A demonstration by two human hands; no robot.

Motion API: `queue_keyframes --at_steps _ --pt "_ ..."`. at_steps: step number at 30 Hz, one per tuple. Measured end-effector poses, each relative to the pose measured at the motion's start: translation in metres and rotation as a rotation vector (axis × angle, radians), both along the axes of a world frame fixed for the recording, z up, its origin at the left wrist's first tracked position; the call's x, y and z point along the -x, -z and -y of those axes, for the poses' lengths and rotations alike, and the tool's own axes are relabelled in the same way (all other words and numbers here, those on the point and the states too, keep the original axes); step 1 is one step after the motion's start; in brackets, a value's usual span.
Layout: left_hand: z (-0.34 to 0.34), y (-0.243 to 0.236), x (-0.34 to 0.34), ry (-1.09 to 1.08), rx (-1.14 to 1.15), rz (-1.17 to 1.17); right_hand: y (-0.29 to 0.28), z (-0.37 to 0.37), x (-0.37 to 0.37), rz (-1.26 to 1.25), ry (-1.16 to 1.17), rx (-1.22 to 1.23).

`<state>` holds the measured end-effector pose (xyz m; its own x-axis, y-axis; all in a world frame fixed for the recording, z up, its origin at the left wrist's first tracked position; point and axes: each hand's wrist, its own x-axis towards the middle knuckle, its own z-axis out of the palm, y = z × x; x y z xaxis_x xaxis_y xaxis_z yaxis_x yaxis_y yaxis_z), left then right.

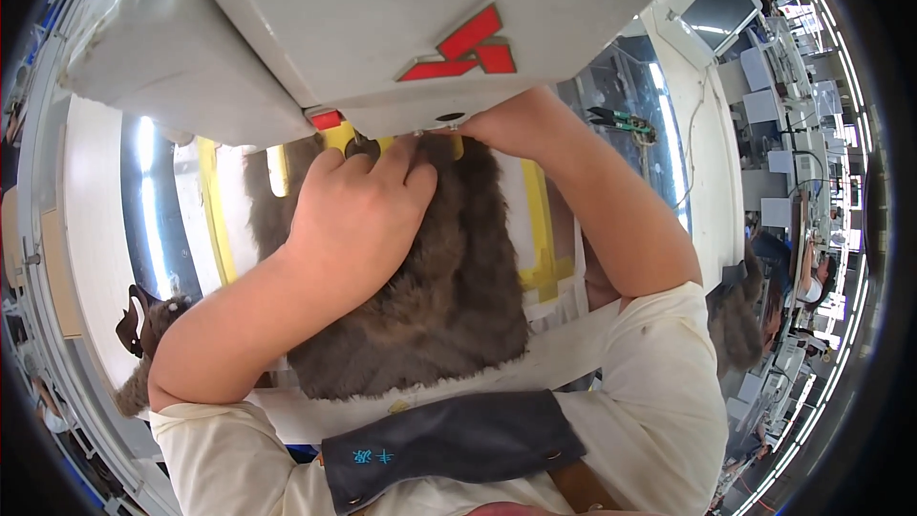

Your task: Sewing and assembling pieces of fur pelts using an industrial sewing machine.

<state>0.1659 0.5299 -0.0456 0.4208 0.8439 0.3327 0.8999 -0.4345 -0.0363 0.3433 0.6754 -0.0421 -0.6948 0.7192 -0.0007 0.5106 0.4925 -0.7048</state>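
A brown fur piece (430, 296) lies in front of me under the head of a large pale sewing machine (382, 29). My left hand (358, 205) rests on the fur's upper part close to the needle area, its fingers curled and gripping the fur. My right hand (506, 124) reaches in from the right at the fur's far edge, against the underside of the machine head. The machine hides most of its fingers, so what they hold cannot be made out. Yellow tape strips (537, 220) mark the white work surface beside the fur.
Green-handled snips (623, 122) lie to the right of the machine. More fur (740, 320) hangs at the right, and another brown fur bit (158, 325) lies by my left elbow. A monitor (721, 14) stands at the upper right. Other people sit at benches farther right.
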Motion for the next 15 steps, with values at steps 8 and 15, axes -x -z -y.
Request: queue_keyframes --at_steps 8,15 --pt "-0.002 0.002 -0.001 -0.03 0.061 0.054 0.004 0.0 -0.001 -0.046 -0.018 -0.115" --pt "-0.004 0.001 -0.002 -0.016 0.063 0.042 0.013 -0.006 -0.003 -0.051 -0.054 -0.189"
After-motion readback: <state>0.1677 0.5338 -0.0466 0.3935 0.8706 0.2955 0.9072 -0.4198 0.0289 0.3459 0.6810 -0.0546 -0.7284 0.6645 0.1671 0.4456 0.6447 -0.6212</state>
